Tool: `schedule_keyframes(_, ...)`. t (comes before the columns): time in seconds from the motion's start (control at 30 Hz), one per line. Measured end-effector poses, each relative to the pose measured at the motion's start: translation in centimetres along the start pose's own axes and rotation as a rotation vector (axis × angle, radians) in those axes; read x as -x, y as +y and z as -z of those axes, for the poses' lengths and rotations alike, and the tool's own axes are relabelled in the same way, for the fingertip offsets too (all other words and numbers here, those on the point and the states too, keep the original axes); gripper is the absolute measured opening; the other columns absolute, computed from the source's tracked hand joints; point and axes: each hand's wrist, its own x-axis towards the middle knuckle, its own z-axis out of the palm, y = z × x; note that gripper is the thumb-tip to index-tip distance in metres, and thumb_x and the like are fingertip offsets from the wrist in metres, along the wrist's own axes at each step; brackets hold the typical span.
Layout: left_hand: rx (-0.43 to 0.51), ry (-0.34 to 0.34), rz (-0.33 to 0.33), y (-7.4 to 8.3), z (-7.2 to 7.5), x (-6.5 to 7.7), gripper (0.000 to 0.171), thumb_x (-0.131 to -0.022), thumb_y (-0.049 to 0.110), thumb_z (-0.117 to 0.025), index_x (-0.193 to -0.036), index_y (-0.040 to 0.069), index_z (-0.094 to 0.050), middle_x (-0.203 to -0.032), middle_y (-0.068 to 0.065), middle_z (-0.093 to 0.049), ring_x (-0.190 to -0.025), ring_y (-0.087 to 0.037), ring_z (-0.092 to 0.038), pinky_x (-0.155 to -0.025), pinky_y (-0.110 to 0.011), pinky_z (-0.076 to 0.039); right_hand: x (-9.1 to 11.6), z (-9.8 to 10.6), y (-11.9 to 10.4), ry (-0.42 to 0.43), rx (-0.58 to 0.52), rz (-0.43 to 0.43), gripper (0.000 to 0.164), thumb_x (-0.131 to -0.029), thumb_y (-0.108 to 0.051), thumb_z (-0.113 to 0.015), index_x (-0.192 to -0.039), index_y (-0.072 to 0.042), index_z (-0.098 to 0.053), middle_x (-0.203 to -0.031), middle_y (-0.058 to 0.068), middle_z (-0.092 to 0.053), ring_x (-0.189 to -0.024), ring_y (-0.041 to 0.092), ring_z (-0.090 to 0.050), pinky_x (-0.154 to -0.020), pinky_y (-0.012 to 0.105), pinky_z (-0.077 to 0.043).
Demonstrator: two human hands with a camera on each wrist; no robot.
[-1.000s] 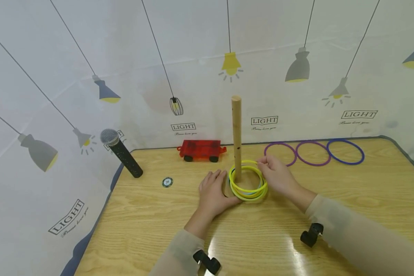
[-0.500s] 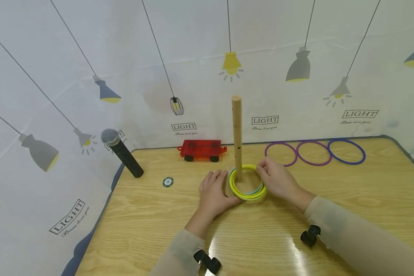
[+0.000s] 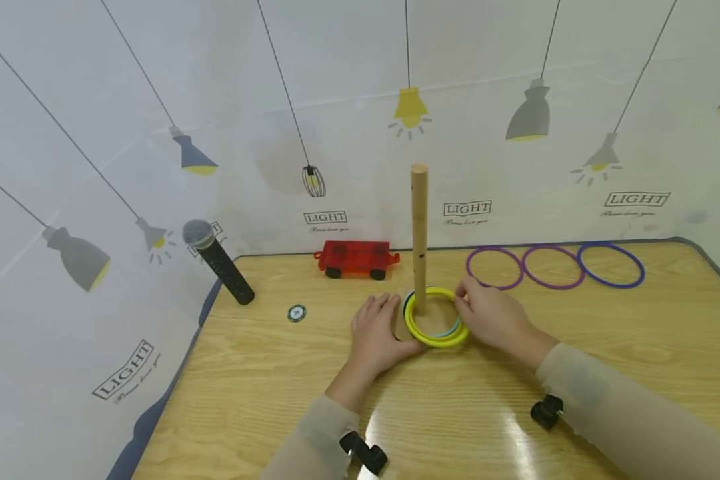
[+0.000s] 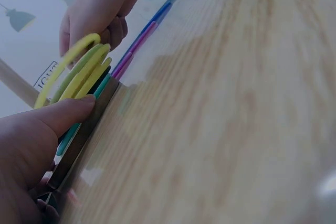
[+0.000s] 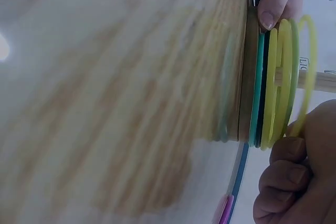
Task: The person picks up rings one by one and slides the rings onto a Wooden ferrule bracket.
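An upright wooden peg (image 3: 419,227) rises from a thin wooden base (image 5: 247,87), with a stack of rings around it. Lowest is a teal ring (image 5: 255,98), then a dark one, with several yellow and yellow-green rings (image 5: 285,77) above. My left hand (image 3: 375,337) holds the base at its left side, thumb at the front edge beside the lower rings. My right hand (image 3: 495,317) pinches the topmost yellow ring (image 5: 313,51) at its right side. That ring encircles the peg and sits slightly tilted above the stack, with a small gap showing in the right wrist view.
Two purple rings (image 3: 495,287) (image 3: 553,287) and a blue ring (image 3: 611,286) lie in a row at the back right. A red toy wagon (image 3: 355,257) stands behind the peg. To the left are a poker chip (image 3: 297,313) and a microphone (image 3: 225,270) standing tilted.
My right hand has lowered the top yellow ring along the peg, closer to the stack. My left hand has kept its place at the base. The head view has shifted slightly.
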Motion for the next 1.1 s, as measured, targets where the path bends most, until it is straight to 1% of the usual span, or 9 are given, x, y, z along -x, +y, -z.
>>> schedule_keyframes(0.1, 0.001, -0.001, 0.002, 0.1, 0.0, 0.0, 0.109, -0.074, 0.067, -0.09, -0.162, 0.017, -0.049, -0.165, -0.008, -0.045, -0.157, -0.036, -0.029, -0.124, -0.061, -0.022, 0.1, 0.1, 0.5, -0.027, 0.007, -0.009, 0.022, -0.108, -0.028, -0.057, -0.118, -0.01, -0.063, -0.08, -0.002, -0.066, -0.061, 0.015, -0.057, -0.052, 0.036, -0.045)
schedule_keyframes(0.23, 0.007, -0.002, 0.003, 0.1, 0.0, -0.1, 0.109, -0.074, 0.064, -0.091, -0.162, 0.017, -0.048, -0.165, -0.008, -0.044, -0.158, -0.036, -0.028, -0.124, -0.061, -0.021, 0.4, 0.4, 1.6, -0.045, -0.021, -0.045, 0.027, -0.109, -0.037, -0.055, -0.118, -0.014, -0.065, -0.081, -0.003, -0.067, -0.066, 0.017, -0.06, -0.058, 0.039, -0.048)
schedule_keyframes(0.43, 0.004, -0.002, -0.001, -0.3, -0.4, -0.2, 0.11, -0.073, 0.064, -0.092, -0.162, 0.017, -0.048, -0.166, -0.008, -0.044, -0.158, -0.036, -0.028, -0.125, -0.061, -0.021, 1.4, 0.9, 4.5, 0.001, -0.065, -0.079, 0.036, -0.11, -0.044, -0.052, -0.117, -0.012, -0.069, -0.092, 0.004, -0.072, -0.08, 0.024, -0.066, -0.071, 0.049, -0.054)
schedule_keyframes(0.57, 0.007, 0.0, -0.005, -0.2, -0.4, -0.2, 0.11, -0.073, 0.064, -0.092, -0.162, 0.017, -0.048, -0.165, -0.008, -0.044, -0.157, -0.036, -0.029, -0.125, -0.061, -0.021, 2.3, 1.8, 6.9, 0.086, -0.088, -0.116, 0.034, -0.109, -0.04, -0.055, -0.117, -0.01, -0.071, -0.096, 0.006, -0.072, -0.085, 0.026, -0.067, -0.076, 0.048, -0.053)
schedule_keyframes(0.7, 0.004, 0.006, -0.008, -0.1, -0.2, -0.2, 0.11, -0.072, 0.064, -0.092, -0.162, 0.017, -0.049, -0.165, -0.009, -0.045, -0.157, -0.037, -0.03, -0.125, -0.061, -0.021, 3.0, 3.1, 9.5, 0.228, -0.136, -0.169, 0.03, -0.106, -0.032, -0.058, -0.114, -0.007, -0.072, -0.098, 0.009, -0.069, -0.088, 0.027, -0.063, -0.076, 0.041, -0.048)
schedule_keyframes(0.8, 0.0, 0.008, -0.01, 0.0, -0.2, -0.2, 0.11, -0.073, 0.064, -0.091, -0.162, 0.017, -0.049, -0.165, -0.008, -0.045, -0.157, -0.037, -0.03, -0.125, -0.061, -0.021, 3.4, 4.5, 11.9, 0.319, -0.154, -0.236, 0.033, -0.105, -0.029, -0.057, -0.116, -0.002, -0.072, -0.105, 0.016, -0.069, -0.094, 0.03, -0.062, -0.079, 0.041, -0.046)
schedule_keyframes(0.9, 0.001, 0.005, -0.011, 0.0, -0.1, -0.2, 0.11, -0.073, 0.065, -0.091, -0.162, 0.017, -0.048, -0.165, -0.008, -0.044, -0.157, -0.036, -0.029, -0.125, -0.061, -0.021, 4.0, 6.0, 14.5, 0.386, -0.165, -0.335, 0.039, -0.103, -0.033, -0.061, -0.118, 0.001, -0.072, -0.108, 0.019, -0.068, -0.096, 0.03, -0.06, -0.078, 0.038, -0.045)
schedule_keyframes(1.0, 0.006, 0.008, -0.013, 0.0, -0.1, -0.1, 0.109, -0.073, 0.065, -0.091, -0.162, 0.017, -0.049, -0.165, -0.008, -0.045, -0.157, -0.037, -0.029, -0.125, -0.061, -0.021, 4.8, 7.1, 17.1, 0.415, -0.203, -0.459, 0.046, -0.101, -0.041, -0.064, -0.122, 0.0, -0.07, -0.107, 0.015, -0.065, -0.092, 0.025, -0.056, -0.074, 0.034, -0.042)
schedule_keyframes(1.1, 0.016, 0.005, -0.013, 0.0, -0.1, -0.1, 0.109, -0.073, 0.065, -0.091, -0.162, 0.016, -0.049, -0.165, -0.009, -0.045, -0.157, -0.037, -0.029, -0.125, -0.062, -0.02, 5.6, 7.8, 19.4, 0.446, -0.219, -0.569, 0.05, -0.099, -0.047, -0.066, -0.122, -0.003, -0.07, -0.101, 0.007, -0.062, -0.086, 0.018, -0.053, -0.071, 0.031, -0.041)
